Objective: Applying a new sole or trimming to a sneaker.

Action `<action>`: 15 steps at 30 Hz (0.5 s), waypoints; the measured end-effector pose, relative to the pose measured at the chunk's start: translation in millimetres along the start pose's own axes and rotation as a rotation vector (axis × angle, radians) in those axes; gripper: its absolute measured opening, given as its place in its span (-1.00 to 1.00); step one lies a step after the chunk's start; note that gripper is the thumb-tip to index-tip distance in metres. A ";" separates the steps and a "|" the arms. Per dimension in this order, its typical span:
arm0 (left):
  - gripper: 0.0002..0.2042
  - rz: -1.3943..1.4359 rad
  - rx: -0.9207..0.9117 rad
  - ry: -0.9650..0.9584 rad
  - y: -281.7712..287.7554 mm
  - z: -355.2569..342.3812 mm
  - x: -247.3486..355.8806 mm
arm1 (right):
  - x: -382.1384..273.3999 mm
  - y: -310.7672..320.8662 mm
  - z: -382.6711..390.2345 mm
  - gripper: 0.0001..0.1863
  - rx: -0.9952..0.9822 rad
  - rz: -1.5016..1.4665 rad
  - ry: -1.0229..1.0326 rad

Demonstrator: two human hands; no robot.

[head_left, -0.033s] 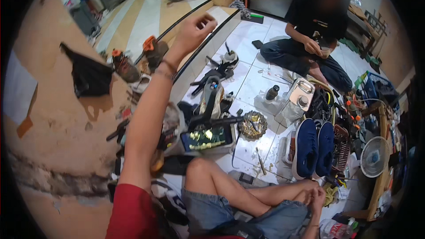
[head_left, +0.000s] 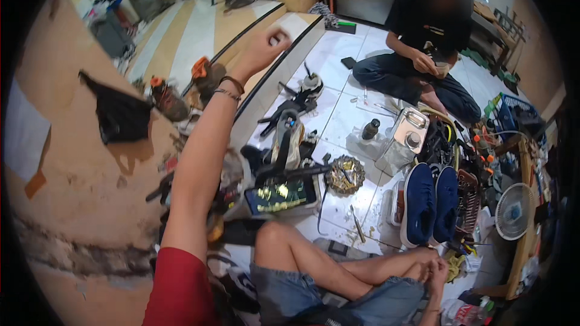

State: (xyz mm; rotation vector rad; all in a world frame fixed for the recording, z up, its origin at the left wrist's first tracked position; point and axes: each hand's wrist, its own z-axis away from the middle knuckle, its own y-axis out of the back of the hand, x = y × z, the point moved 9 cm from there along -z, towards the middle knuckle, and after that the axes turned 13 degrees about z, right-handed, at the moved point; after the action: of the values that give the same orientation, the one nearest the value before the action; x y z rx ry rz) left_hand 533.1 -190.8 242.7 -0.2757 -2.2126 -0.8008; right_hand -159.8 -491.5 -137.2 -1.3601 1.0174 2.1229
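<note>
My left hand (head_left: 264, 48) is raised at the end of an outstretched arm, in front of the tiled step. Its fingers curl toward the thumb with a small gap between them; motion blurs them, and anything in their grasp is too small to make out. Low on the right, my right hand (head_left: 436, 274) is closed beside my knee, its fingertips pressed together. What it may hold is hidden. Just beyond it stands a pair of navy blue shoes (head_left: 418, 205) with pale soles. A lit phone (head_left: 281, 197) lies sideways left of my knees, apart from both hands.
A person (head_left: 429, 36) in dark clothes sits cross-legged across from me, hands together. Between us are a metal can (head_left: 411, 131), a dark bottle (head_left: 371, 128) and a dish of cigarette butts (head_left: 345, 175). A fan (head_left: 515, 211) stands at right; worn shoes (head_left: 167, 99) line the step.
My left hand sits slightly lower and farther left in the picture, its fingers still curled. The whole view has shifted a little. My right hand stays by my knee.
</note>
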 end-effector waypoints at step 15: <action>-0.33 -0.137 -0.493 1.411 -11.9 161.1 -383.7 | 112.9 20.9 21.6 -0.29 0.012 -0.529 -0.629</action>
State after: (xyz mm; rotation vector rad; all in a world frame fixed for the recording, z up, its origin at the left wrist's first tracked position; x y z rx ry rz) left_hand 699.9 -80.8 -122.6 0.1969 -0.7062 -1.1110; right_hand -235.8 -492.7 -225.9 -0.7438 0.3623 1.9161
